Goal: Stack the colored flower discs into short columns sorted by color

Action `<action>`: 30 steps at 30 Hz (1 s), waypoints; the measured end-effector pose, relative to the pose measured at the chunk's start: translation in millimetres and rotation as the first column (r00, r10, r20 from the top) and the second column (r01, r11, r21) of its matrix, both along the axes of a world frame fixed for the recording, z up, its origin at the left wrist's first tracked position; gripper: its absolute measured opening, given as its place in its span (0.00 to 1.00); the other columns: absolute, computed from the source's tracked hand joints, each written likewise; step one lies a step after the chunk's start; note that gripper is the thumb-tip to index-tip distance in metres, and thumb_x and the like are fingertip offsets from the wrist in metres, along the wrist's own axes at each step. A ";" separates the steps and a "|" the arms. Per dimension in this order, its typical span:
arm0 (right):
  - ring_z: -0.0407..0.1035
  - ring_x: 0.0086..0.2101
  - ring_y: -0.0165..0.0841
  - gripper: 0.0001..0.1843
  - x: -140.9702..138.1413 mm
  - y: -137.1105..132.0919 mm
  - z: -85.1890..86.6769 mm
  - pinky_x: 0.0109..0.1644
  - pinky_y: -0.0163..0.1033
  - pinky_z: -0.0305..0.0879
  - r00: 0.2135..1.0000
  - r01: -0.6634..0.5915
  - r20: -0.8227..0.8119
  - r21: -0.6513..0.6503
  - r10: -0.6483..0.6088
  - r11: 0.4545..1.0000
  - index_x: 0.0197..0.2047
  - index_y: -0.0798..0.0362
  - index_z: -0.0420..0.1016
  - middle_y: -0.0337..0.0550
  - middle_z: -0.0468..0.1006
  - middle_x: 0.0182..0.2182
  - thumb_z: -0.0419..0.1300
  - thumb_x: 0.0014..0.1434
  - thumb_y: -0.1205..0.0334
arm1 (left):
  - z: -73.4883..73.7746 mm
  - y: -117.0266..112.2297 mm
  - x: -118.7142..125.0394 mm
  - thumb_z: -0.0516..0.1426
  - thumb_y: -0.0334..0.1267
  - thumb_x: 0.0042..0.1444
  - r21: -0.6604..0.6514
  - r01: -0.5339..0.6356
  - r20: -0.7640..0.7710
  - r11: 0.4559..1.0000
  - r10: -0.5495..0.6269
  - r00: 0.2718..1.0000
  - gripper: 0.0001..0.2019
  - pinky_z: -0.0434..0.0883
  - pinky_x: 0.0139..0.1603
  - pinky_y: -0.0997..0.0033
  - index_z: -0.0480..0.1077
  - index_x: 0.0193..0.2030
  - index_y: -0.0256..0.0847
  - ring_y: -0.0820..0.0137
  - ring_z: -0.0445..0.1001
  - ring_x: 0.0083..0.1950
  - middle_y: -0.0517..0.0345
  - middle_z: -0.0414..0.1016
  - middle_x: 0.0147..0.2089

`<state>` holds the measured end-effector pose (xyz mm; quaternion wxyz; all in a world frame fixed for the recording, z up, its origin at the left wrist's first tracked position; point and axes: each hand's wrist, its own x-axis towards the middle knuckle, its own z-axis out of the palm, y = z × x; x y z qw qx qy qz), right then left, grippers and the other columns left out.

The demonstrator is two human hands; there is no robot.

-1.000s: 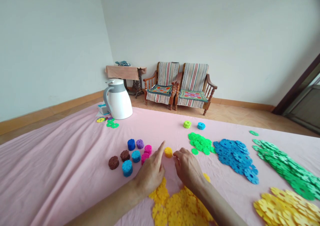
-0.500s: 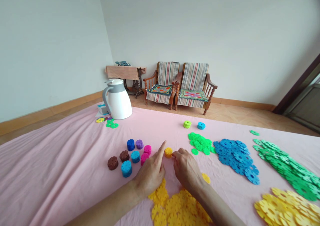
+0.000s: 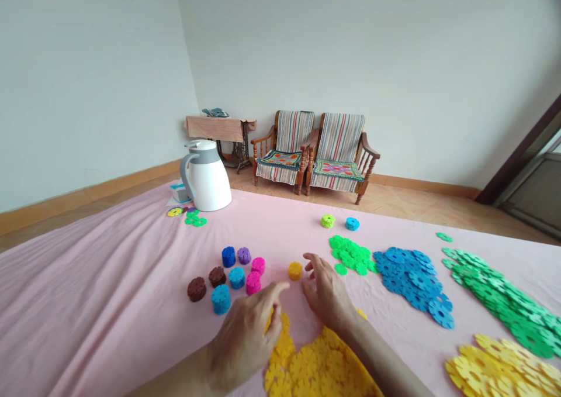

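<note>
A short stack of yellow snowflake discs [image 3: 295, 271] stands upright on the pink cloth between my hands. My right hand [image 3: 326, 289] is just to its right, fingers apart and slightly curled, with nothing visible in them. Nearer to me, my left hand [image 3: 252, 330] hovers at the left edge of the loose yellow disc pile [image 3: 322, 368], forefinger and thumb apart, holding nothing I can see. Left of the yellow stack are two pink stacks [image 3: 253, 283], light blue stacks [image 3: 221, 299], brown stacks [image 3: 197, 289], a dark blue stack [image 3: 228, 256] and a purple stack [image 3: 244, 255].
Farther back stand a lime stack [image 3: 327, 221] and a blue stack [image 3: 352, 224]. Rightward lie loose piles of bright green [image 3: 353, 255], blue [image 3: 414, 280], green [image 3: 504, 300] and yellow-orange discs [image 3: 504, 368]. A white jug [image 3: 210, 180] stands at the far left of the cloth.
My left hand has drawn back toward me and down, away from the yellow stack. My right hand's fingers have come off the stack and opened. The stack stays in place.
</note>
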<state>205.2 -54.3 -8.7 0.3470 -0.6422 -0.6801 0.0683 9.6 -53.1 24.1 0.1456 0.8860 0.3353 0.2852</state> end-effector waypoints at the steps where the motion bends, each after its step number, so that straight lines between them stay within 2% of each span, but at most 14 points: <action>1: 0.67 0.37 0.34 0.25 -1.4 2.0 -0.1 0.42 0.39 0.64 1.000 -0.008 0.005 -0.001 0.008 1.000 0.53 0.59 0.60 0.48 0.72 0.36 0.51 0.49 0.72 | -1.5 -3.7 -2.9 0.46 0.26 0.55 -0.006 0.010 -0.021 1.000 -0.010 1.000 0.17 0.71 0.37 0.72 0.63 0.51 0.42 0.71 0.74 0.35 0.58 0.75 0.36; 6: 0.67 0.40 0.37 0.26 -10.2 10.2 5.1 0.45 0.41 0.63 0.998 -0.001 0.070 -0.023 0.003 1.000 0.54 0.60 0.60 0.51 0.72 0.38 0.52 0.50 0.71 | -10.2 -4.0 -6.8 0.46 0.26 0.53 -0.031 -0.028 -0.062 0.999 0.026 0.998 0.12 0.66 0.31 0.76 0.66 0.40 0.42 0.72 0.73 0.31 0.59 0.73 0.30; 14: 0.67 0.41 0.37 0.27 -12.2 19.5 -2.6 0.45 0.41 0.63 0.997 0.008 0.073 -0.039 -0.005 0.999 0.54 0.62 0.59 0.53 0.73 0.38 0.51 0.48 0.74 | -10.9 4.7 -7.2 0.46 0.24 0.53 -0.142 -0.045 -0.051 0.989 0.038 0.998 0.12 0.61 0.28 0.76 0.66 0.38 0.42 0.73 0.71 0.29 0.61 0.72 0.28; 22: 0.68 0.34 0.34 0.26 -17.7 32.2 -7.8 0.40 0.39 0.64 0.999 -0.004 0.052 0.028 0.003 1.000 0.52 0.65 0.61 0.51 0.73 0.34 0.50 0.46 0.76 | -15.1 5.0 -8.0 0.47 0.23 0.50 -0.148 -0.021 -0.012 0.989 0.019 1.000 0.14 0.63 0.31 0.76 0.67 0.38 0.42 0.73 0.71 0.30 0.62 0.73 0.30; 30: 0.67 0.31 0.33 0.25 -31.7 61.0 -12.1 0.37 0.36 0.63 0.999 -0.029 0.038 0.045 0.028 0.999 0.50 0.63 0.62 0.47 0.73 0.30 0.50 0.45 0.75 | -13.0 4.4 -8.0 0.47 0.24 0.51 -0.165 -0.023 -0.003 0.986 0.022 1.000 0.14 0.62 0.29 0.76 0.68 0.39 0.42 0.73 0.71 0.28 0.61 0.73 0.28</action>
